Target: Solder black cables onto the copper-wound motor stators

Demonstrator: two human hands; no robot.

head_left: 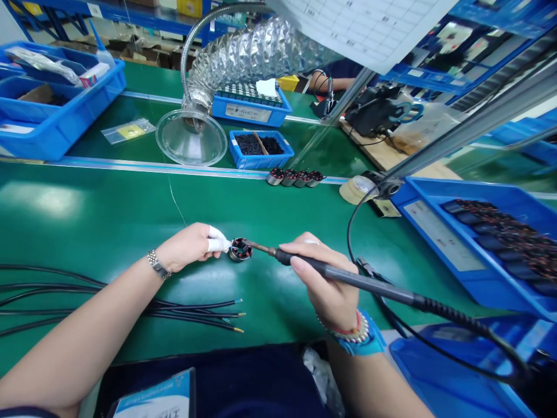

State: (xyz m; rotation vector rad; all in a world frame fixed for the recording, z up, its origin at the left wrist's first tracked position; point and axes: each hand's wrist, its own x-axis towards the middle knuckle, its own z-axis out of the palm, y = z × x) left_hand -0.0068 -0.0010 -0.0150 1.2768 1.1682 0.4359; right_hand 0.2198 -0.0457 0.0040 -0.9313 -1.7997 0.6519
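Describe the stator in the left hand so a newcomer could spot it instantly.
On the green bench mat in front of the person, the left hand pinches a small round wound stator in white finger cots. Unlike the row of four similar stators farther up the mat, this one has the tip of the soldering iron in the right hand reaching it.

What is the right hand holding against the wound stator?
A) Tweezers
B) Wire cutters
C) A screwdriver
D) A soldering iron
D: the right hand grips a soldering iron by its dark handle, with its metal tip reaching the wound stator held by the left hand.
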